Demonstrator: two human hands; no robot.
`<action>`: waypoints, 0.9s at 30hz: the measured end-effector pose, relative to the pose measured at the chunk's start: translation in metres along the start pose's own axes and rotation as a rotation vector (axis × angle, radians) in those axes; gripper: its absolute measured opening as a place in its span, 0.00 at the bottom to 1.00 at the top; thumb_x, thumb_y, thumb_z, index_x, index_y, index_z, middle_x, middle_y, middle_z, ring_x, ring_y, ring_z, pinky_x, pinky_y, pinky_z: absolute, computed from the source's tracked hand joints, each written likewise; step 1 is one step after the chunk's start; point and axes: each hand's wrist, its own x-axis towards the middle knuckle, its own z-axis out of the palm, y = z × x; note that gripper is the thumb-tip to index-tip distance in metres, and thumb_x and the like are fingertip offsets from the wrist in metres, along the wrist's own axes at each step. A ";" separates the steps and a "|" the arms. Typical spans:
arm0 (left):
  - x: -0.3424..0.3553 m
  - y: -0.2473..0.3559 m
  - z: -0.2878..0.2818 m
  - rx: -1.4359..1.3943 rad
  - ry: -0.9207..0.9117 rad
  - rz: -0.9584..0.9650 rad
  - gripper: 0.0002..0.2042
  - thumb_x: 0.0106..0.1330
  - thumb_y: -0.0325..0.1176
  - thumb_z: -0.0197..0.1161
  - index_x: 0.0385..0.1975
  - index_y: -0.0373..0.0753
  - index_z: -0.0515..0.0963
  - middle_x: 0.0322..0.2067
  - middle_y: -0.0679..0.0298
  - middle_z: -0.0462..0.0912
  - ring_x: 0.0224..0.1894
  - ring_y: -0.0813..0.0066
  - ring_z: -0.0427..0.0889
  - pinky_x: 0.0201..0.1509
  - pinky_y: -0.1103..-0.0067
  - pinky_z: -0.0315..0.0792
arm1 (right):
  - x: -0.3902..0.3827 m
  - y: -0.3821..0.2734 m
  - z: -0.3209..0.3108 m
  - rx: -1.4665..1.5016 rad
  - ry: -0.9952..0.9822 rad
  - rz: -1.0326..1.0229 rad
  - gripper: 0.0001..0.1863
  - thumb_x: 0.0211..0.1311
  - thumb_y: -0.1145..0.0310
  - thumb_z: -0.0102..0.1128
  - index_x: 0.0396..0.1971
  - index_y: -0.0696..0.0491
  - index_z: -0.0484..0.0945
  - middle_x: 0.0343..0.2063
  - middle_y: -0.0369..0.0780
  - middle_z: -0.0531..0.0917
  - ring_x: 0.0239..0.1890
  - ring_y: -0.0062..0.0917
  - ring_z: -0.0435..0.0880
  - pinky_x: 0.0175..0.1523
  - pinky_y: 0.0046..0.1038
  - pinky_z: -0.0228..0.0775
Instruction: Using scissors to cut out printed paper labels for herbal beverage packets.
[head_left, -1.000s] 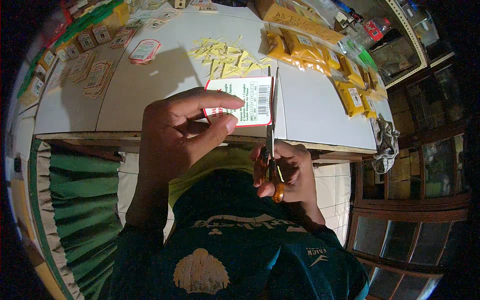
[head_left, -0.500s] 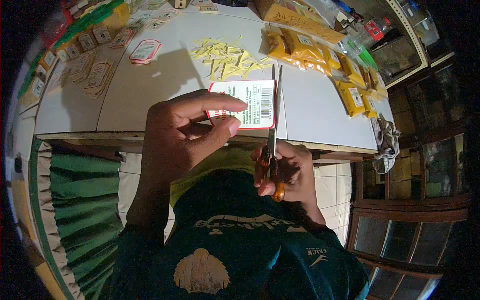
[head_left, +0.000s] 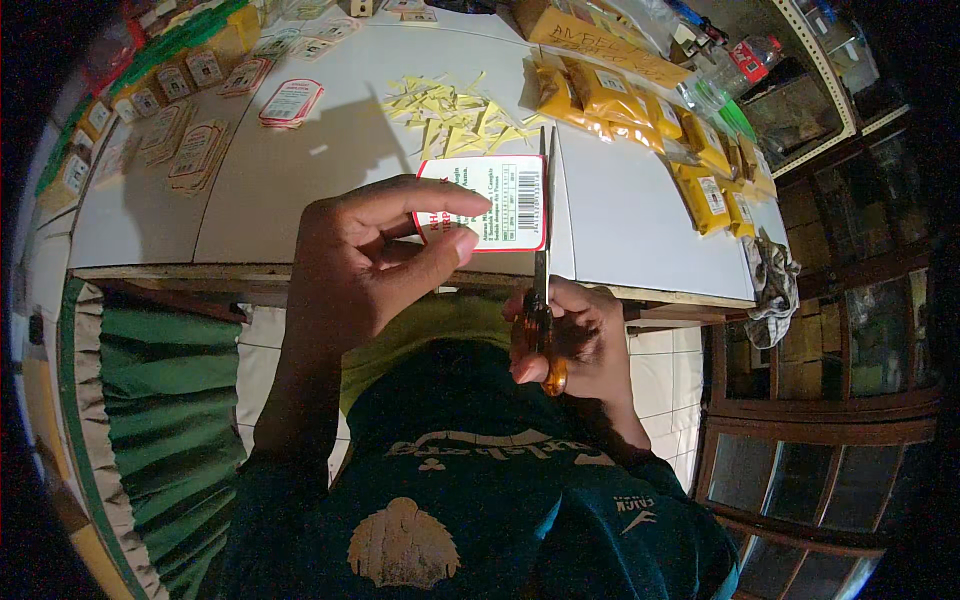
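Observation:
Between the thumb and fingers of my left hand point(head_left: 385, 245) is a white label point(head_left: 515, 205) with a red border, printed text and a barcode. My right hand point(head_left: 580, 335) grips a pair of scissors point(head_left: 541, 310) by amber-brown handles, with the blades pointing away from me. The blades lie along the label's right edge and look nearly closed. Both hands are above the table's front edge. Beyond the label lies a loose heap of thin yellow paper scraps point(head_left: 460, 112).
Label stacks point(head_left: 290, 102) lie at the left on the white table point(head_left: 350, 150). Filled yellow pouches point(head_left: 605, 95) are piled at the right, near a plastic bottle point(head_left: 750, 62). A crumpled cloth point(head_left: 773, 290) hangs off the right corner. A green curtain point(head_left: 165, 390) hangs below left.
The scissor blades have drawn closer together along the label's right edge. The label has shifted very slightly up and left, while both hands stay nearly in place.

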 end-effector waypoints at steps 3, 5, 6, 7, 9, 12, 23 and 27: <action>0.001 -0.004 0.001 -0.032 0.019 0.007 0.09 0.60 0.21 0.63 0.41 0.33 0.81 0.34 0.61 0.84 0.33 0.82 0.81 0.32 0.87 0.74 | 0.002 0.003 -0.003 -0.110 0.005 -0.024 0.25 0.39 0.71 0.80 0.39 0.60 0.77 0.21 0.31 0.79 0.25 0.10 0.72 0.32 0.16 0.62; 0.004 -0.008 -0.002 -0.032 0.010 -0.001 0.09 0.60 0.21 0.63 0.41 0.32 0.80 0.34 0.60 0.84 0.33 0.82 0.80 0.33 0.87 0.75 | 0.007 0.001 -0.003 -0.125 0.015 -0.017 0.26 0.39 0.66 0.80 0.37 0.61 0.77 0.21 0.32 0.79 0.24 0.11 0.74 0.30 0.15 0.63; 0.007 -0.010 -0.003 -0.034 -0.001 -0.008 0.10 0.60 0.21 0.63 0.41 0.32 0.80 0.34 0.60 0.84 0.33 0.81 0.80 0.34 0.87 0.75 | 0.009 0.000 -0.004 -0.142 0.029 -0.011 0.27 0.39 0.61 0.81 0.36 0.61 0.78 0.22 0.33 0.80 0.24 0.12 0.76 0.29 0.15 0.64; 0.008 -0.010 -0.004 -0.034 0.000 -0.007 0.10 0.60 0.21 0.63 0.41 0.32 0.80 0.34 0.60 0.84 0.33 0.81 0.80 0.34 0.87 0.75 | 0.011 0.003 -0.004 -0.143 0.028 -0.012 0.27 0.39 0.61 0.81 0.36 0.61 0.78 0.22 0.33 0.80 0.24 0.12 0.76 0.29 0.15 0.64; 0.010 -0.011 -0.007 -0.055 -0.004 -0.002 0.10 0.60 0.21 0.63 0.42 0.31 0.80 0.34 0.58 0.83 0.34 0.81 0.80 0.36 0.85 0.75 | 0.016 0.013 -0.005 -0.102 0.062 -0.079 0.24 0.40 0.64 0.80 0.34 0.61 0.78 0.22 0.33 0.79 0.24 0.11 0.75 0.27 0.15 0.63; 0.015 -0.021 -0.011 -0.058 0.040 -0.003 0.10 0.61 0.22 0.62 0.42 0.30 0.79 0.34 0.58 0.83 0.35 0.80 0.80 0.38 0.83 0.76 | 0.027 0.001 -0.004 -0.141 0.030 0.159 0.19 0.43 0.71 0.78 0.34 0.59 0.76 0.20 0.32 0.79 0.22 0.11 0.74 0.26 0.17 0.64; 0.028 -0.048 -0.036 0.028 0.154 -0.033 0.12 0.64 0.31 0.62 0.42 0.30 0.77 0.39 0.55 0.81 0.40 0.72 0.82 0.46 0.76 0.78 | 0.081 0.016 -0.020 -0.190 0.041 -0.021 0.22 0.47 0.54 0.75 0.26 0.58 0.77 0.17 0.35 0.76 0.21 0.16 0.72 0.28 0.23 0.66; 0.031 -0.049 -0.030 -0.016 0.226 -0.029 0.08 0.62 0.23 0.60 0.40 0.29 0.78 0.41 0.56 0.79 0.38 0.72 0.81 0.43 0.77 0.79 | 0.084 0.008 -0.025 -0.351 0.060 -0.036 0.22 0.48 0.64 0.75 0.37 0.61 0.76 0.24 0.33 0.78 0.24 0.13 0.75 0.29 0.19 0.67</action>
